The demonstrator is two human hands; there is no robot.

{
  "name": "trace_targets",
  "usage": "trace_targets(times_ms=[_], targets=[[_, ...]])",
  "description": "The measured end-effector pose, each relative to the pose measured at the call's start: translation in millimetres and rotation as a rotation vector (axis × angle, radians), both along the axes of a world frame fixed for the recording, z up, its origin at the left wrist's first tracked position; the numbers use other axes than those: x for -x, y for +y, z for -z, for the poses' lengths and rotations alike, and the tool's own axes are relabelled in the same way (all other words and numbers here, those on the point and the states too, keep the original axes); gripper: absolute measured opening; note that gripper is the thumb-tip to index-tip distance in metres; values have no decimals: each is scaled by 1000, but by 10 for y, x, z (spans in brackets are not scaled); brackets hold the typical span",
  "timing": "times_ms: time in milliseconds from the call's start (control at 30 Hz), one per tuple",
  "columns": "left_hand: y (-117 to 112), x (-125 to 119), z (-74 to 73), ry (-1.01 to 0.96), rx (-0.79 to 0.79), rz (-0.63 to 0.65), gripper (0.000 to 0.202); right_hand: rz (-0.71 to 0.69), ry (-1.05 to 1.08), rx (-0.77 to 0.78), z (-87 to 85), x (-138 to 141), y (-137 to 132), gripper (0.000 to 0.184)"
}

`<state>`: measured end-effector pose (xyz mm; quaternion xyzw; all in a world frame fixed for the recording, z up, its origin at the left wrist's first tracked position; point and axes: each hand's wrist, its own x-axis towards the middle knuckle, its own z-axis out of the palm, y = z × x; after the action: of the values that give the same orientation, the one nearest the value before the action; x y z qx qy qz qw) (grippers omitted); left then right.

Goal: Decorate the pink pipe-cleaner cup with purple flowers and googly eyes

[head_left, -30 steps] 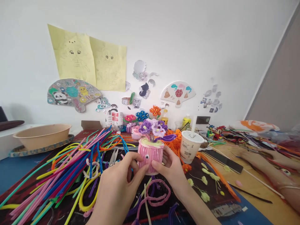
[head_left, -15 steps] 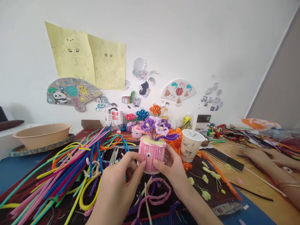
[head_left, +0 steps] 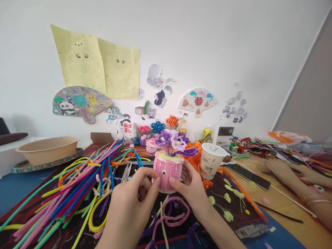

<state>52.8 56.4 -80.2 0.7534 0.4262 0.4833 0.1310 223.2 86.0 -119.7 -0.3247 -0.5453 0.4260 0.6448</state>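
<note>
Both my hands hold up a small pink fuzzy pot (head_left: 167, 171) made of pipe cleaners, with a googly eye on its front and purple pipe-cleaner flowers (head_left: 172, 140) rising from its yellow-green top. My left hand (head_left: 135, 199) pinches the pot's left side with thumb and fingers. My right hand (head_left: 190, 188) wraps round its right side. The pot is upright, just above the dark mat (head_left: 233, 200).
A big heap of coloured pipe cleaners (head_left: 75, 180) lies at the left, scissors (head_left: 126, 173) beside it. A paper cup with a straw (head_left: 211, 159) stands right of the pot. Another person's hands (head_left: 290, 173) work at the right. A brown bowl (head_left: 46, 148) sits far left.
The pot has stayed in my two hands, rising and shifting very slightly. The other person's hands at the right have moved a little.
</note>
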Motion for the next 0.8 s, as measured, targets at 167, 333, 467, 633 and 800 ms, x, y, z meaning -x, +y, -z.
trace_targets(times_ms=[167, 333, 467, 633, 800], targets=[[22, -8, 28, 83, -83, -22, 6, -18, -1, 4, 0, 5, -5, 46], [42, -20, 70, 129, -193, -71, 2, 12, -19, -17, 26, 15, -4, 46], [34, -22, 62, 120, -149, -62, 5, 34, -25, -17, 36, 16, -9, 52], [19, -41, 9, 46, -35, -25, 10, 35, -24, -14, 44, 7, -1, 54], [6, -28, -32, -37, 53, 3, 10, 72, -7, -10, 20, 17, -13, 51]])
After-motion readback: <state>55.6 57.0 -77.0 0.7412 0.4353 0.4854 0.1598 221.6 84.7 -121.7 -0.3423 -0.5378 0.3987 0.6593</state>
